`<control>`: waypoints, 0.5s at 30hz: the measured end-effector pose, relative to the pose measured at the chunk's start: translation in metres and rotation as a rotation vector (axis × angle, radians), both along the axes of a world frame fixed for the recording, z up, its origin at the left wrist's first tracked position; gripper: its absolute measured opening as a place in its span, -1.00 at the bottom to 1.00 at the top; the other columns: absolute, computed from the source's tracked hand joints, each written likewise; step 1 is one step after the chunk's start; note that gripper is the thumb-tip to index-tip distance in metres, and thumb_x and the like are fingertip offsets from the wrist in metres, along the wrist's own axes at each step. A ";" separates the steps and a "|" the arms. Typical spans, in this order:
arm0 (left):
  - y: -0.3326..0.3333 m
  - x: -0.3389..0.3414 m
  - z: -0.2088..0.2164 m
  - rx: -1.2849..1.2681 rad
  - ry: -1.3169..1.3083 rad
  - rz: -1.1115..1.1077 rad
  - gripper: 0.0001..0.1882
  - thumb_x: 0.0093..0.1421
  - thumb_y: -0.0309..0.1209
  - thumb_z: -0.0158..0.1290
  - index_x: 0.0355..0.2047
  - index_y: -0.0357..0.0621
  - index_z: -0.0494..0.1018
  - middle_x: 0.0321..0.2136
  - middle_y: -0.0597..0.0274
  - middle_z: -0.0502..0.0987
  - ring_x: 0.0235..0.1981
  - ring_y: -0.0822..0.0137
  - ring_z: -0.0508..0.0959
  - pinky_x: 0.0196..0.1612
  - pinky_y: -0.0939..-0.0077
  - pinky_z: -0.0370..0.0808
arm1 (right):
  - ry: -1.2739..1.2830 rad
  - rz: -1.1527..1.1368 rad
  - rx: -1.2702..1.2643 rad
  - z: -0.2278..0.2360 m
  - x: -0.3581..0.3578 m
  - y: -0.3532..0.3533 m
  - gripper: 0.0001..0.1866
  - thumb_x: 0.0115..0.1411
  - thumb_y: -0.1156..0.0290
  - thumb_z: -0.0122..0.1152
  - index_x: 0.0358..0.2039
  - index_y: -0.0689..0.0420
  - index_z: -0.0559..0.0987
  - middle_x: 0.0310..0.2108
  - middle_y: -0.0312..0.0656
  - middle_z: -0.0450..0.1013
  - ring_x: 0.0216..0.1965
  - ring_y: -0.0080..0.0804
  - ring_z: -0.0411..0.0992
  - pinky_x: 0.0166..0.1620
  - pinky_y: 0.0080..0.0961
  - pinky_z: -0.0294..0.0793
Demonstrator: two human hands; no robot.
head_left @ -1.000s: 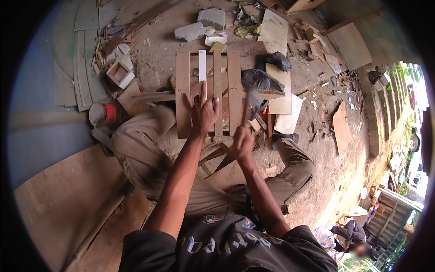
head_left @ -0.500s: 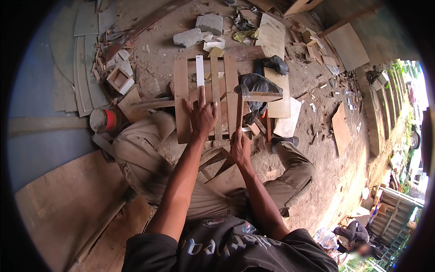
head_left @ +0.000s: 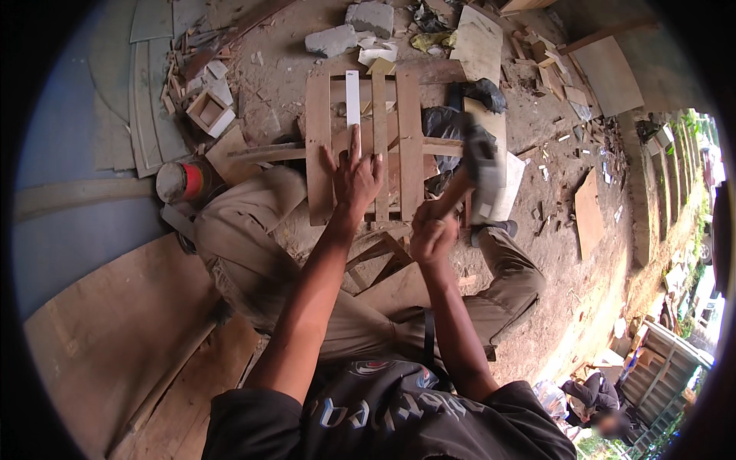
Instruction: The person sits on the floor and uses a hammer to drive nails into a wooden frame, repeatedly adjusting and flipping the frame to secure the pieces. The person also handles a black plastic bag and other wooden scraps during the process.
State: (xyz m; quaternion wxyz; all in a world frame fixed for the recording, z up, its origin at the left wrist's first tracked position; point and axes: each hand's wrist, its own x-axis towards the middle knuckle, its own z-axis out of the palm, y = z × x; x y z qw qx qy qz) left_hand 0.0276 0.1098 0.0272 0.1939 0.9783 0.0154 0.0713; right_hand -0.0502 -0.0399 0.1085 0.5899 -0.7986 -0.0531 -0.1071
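A slatted wooden frame (head_left: 410, 146) lies in front of me, its long slats pointing away from me over a crosswise wooden bar (head_left: 264, 153). Between two of the slats runs a narrow white strip (head_left: 353, 96). My left hand (head_left: 358, 182) rests spread on the frame, its index finger stretched onto the near end of the strip. To the right of the frame, my right hand (head_left: 435, 234) is wrapped round the wooden handle of a hammer (head_left: 452, 193). The hammer's head is smeared by motion and stands off to the right, apart from the slats.
A red-banded can (head_left: 182, 182) stands by my left knee. Beyond the frame lie grey concrete blocks (head_left: 331, 41), a small wooden box (head_left: 210, 113) and scrap boards. Black plastic (head_left: 441, 126) lies right of the frame. Another person (head_left: 594, 395) is at the lower right.
My right hand has moved right and swung the hammer from over the frame's right slat out to the right. My left hand stays on the strip. The whole view has shifted slightly.
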 end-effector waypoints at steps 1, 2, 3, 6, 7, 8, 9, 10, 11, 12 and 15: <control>-0.002 0.000 -0.001 0.002 -0.017 -0.004 -0.58 0.35 -0.12 -0.17 -0.24 -0.07 0.64 0.39 0.14 0.04 0.00 0.16 0.54 0.32 -0.39 -0.21 | 0.116 -0.072 -0.079 -0.018 -0.006 0.003 -0.43 0.44 0.01 -0.30 -0.53 0.22 0.36 -0.73 -0.24 0.20 -0.69 -0.47 0.21 -0.60 -0.44 0.15; -0.001 -0.001 -0.003 0.007 -0.039 0.001 -0.58 0.35 -0.13 -0.17 -0.24 -0.07 0.64 0.39 0.13 0.05 0.00 0.17 0.54 0.31 -0.40 -0.22 | 0.227 -0.136 -0.154 -0.039 -0.010 0.003 -0.44 0.44 0.06 -0.29 -0.53 0.27 0.37 -0.73 -0.15 0.21 -0.68 -0.38 0.26 -0.57 -0.36 0.19; -0.002 0.000 -0.003 0.008 -0.067 0.004 -0.58 0.35 -0.13 -0.17 -0.25 -0.07 0.64 0.39 0.12 0.05 0.00 0.18 0.54 0.31 -0.41 -0.22 | 0.512 -0.065 -0.152 -0.074 -0.011 -0.014 -0.41 0.44 0.06 -0.31 -0.54 0.29 0.37 -0.74 -0.12 0.21 -0.66 -0.30 0.28 -0.53 -0.27 0.24; 0.001 -0.003 -0.001 0.004 -0.052 0.001 -0.58 0.35 -0.14 -0.18 -0.25 -0.08 0.64 0.39 0.09 0.05 0.03 0.22 0.52 0.30 -0.43 -0.22 | 0.623 -0.151 -0.182 -0.044 -0.026 -0.015 -0.37 0.44 -0.03 -0.34 -0.54 0.27 0.37 -0.72 -0.14 0.25 -0.64 -0.35 0.27 -0.49 -0.28 0.27; 0.002 0.002 -0.004 0.034 -0.035 0.016 -0.57 0.36 -0.14 -0.18 -0.25 -0.09 0.63 0.38 0.10 0.06 0.04 0.21 0.52 0.30 -0.42 -0.22 | 0.580 -0.135 -0.155 -0.050 -0.028 -0.018 -0.38 0.45 -0.02 -0.33 -0.53 0.26 0.37 -0.72 -0.16 0.24 -0.64 -0.37 0.25 -0.49 -0.31 0.27; 0.002 0.003 -0.003 0.030 -0.019 0.012 -0.58 0.36 -0.14 -0.18 -0.25 -0.09 0.63 0.38 0.10 0.07 0.03 0.21 0.53 0.31 -0.42 -0.21 | 0.572 -0.140 -0.128 -0.049 -0.029 -0.019 -0.38 0.45 -0.02 -0.32 -0.53 0.25 0.37 -0.72 -0.18 0.24 -0.64 -0.40 0.25 -0.50 -0.33 0.27; 0.002 0.003 -0.002 0.025 -0.003 0.008 -0.58 0.35 -0.14 -0.18 -0.25 -0.09 0.63 0.38 0.11 0.08 0.02 0.21 0.54 0.31 -0.41 -0.21 | 0.565 -0.144 -0.100 -0.047 -0.031 -0.018 -0.38 0.45 -0.02 -0.32 -0.54 0.25 0.37 -0.72 -0.21 0.23 -0.64 -0.42 0.24 -0.51 -0.36 0.26; 0.001 0.003 -0.001 0.021 0.013 0.006 -0.58 0.35 -0.14 -0.18 -0.26 -0.09 0.63 0.38 0.11 0.08 0.01 0.21 0.54 0.31 -0.41 -0.21 | 0.557 -0.147 -0.073 -0.046 -0.031 -0.017 -0.39 0.45 -0.02 -0.31 -0.54 0.24 0.36 -0.72 -0.23 0.23 -0.64 -0.45 0.23 -0.51 -0.38 0.26; 0.001 0.003 -0.003 0.019 -0.041 0.011 -0.58 0.35 -0.14 -0.17 -0.26 -0.09 0.63 0.38 0.12 0.09 -0.02 0.21 0.55 0.31 -0.40 -0.21 | 0.560 -0.139 -0.055 -0.047 -0.030 -0.015 -0.39 0.45 -0.03 -0.30 -0.54 0.23 0.36 -0.71 -0.26 0.23 -0.63 -0.47 0.22 -0.52 -0.40 0.25; 0.001 0.002 -0.005 0.018 -0.095 0.018 -0.58 0.35 -0.14 -0.16 -0.27 -0.09 0.63 0.37 0.12 0.10 -0.04 0.21 0.57 0.31 -0.40 -0.21 | 0.562 -0.129 -0.036 -0.050 -0.026 -0.013 -0.39 0.45 -0.03 -0.29 -0.54 0.22 0.36 -0.71 -0.29 0.22 -0.63 -0.50 0.22 -0.52 -0.42 0.24; 0.002 0.002 -0.006 0.013 -0.103 0.020 -0.59 0.34 -0.14 -0.15 -0.28 -0.10 0.63 0.37 0.13 0.10 -0.07 0.21 0.58 0.32 -0.39 -0.20 | 0.568 -0.124 -0.024 -0.050 -0.018 -0.005 -0.40 0.45 -0.05 -0.27 -0.54 0.20 0.36 -0.70 -0.35 0.22 -0.62 -0.56 0.20 -0.53 -0.46 0.22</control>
